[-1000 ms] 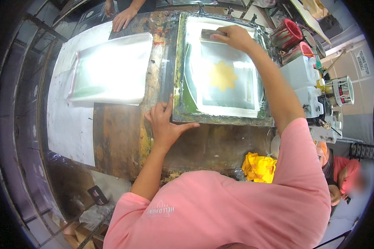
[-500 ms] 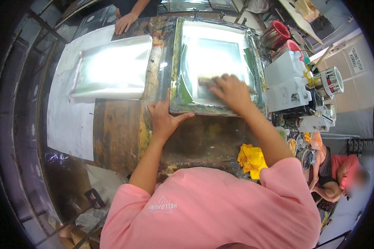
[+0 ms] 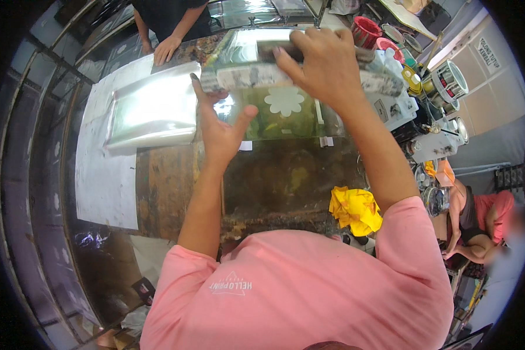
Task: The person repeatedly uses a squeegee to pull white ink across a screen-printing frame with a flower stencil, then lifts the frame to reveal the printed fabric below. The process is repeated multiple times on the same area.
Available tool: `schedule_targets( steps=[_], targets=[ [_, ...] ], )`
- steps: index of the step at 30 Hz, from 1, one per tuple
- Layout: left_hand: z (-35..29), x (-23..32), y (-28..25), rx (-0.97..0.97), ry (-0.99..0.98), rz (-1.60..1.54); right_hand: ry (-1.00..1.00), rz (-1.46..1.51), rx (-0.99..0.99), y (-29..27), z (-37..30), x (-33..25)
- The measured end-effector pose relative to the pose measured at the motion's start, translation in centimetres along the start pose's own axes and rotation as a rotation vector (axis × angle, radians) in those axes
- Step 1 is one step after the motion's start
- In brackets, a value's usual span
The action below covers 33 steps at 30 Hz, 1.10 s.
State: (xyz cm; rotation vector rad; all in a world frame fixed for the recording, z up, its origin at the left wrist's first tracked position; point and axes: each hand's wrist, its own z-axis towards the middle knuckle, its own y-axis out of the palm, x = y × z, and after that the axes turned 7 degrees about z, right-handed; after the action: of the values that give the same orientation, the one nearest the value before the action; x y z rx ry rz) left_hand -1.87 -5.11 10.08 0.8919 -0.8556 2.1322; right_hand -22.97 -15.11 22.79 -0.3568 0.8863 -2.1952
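A screen printing frame [image 3: 248, 77] is tilted up, its near edge raised off the table. My right hand [image 3: 326, 67] is closed around a dark squeegee [image 3: 266, 51] above the frame's near rail. At the frame's near left corner is my left hand [image 3: 220, 131], its index finger stretched out and thumb spread. Some of its fingers reach the rail; whether they bear its weight I cannot tell. Below the frame lies a glossy greenish surface [image 3: 259, 119] with a pale flower shape [image 3: 284, 102] on it. Small white tabs [image 3: 326, 142] sit along its near edge.
Left on the table, clear plastic sheets [image 3: 154, 108] lie on white paper [image 3: 106, 192]. Another person's hand [image 3: 167, 49] rests beyond them. A crumpled yellow cloth [image 3: 356, 211] is near my right arm. White jugs [image 3: 394, 116] and paint cans [image 3: 449, 79] crowd the right side. Someone sits at far right.
The frame's near edge has come up, uncovering the greenish surface and flower shape. My right hand has moved away from me with the squeegee. My left hand has shifted slightly left and farther away.
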Motion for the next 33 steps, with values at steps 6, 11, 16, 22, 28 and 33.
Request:
schedule_targets(
  steps=[6, 11, 16, 22, 28, 33],
  targets=[
    [-6.4, -2.1, 0.5, -0.508, 0.004, 1.156, 0.033, 0.087, 0.015, -1.3, 6.7, 2.6],
    [-5.8, -2.3, 1.4, -0.494, -0.029, 0.828, 0.034, 0.121, 0.048, -1.2, 9.1, 3.7],
    [0.6, -2.9, 1.9, -0.201, 0.026, 0.538, 0.08, 0.042, -0.022, -1.2, 10.1, 4.0],
    [4.6, -8.0, -6.1, -0.039, -0.057, 0.612, 0.061, 0.045, 0.01, -1.5, 9.0, 3.4],
    [8.3, -17.3, -15.4, -0.06, -0.224, 0.874, 0.074, 0.028, 0.036, -1.1, 8.3, 2.9],
    [9.5, -20.3, -18.4, -0.135, -0.455, 1.219, 0.085, -0.037, -0.097, -0.8, 7.4, 3.5]
  ],
)
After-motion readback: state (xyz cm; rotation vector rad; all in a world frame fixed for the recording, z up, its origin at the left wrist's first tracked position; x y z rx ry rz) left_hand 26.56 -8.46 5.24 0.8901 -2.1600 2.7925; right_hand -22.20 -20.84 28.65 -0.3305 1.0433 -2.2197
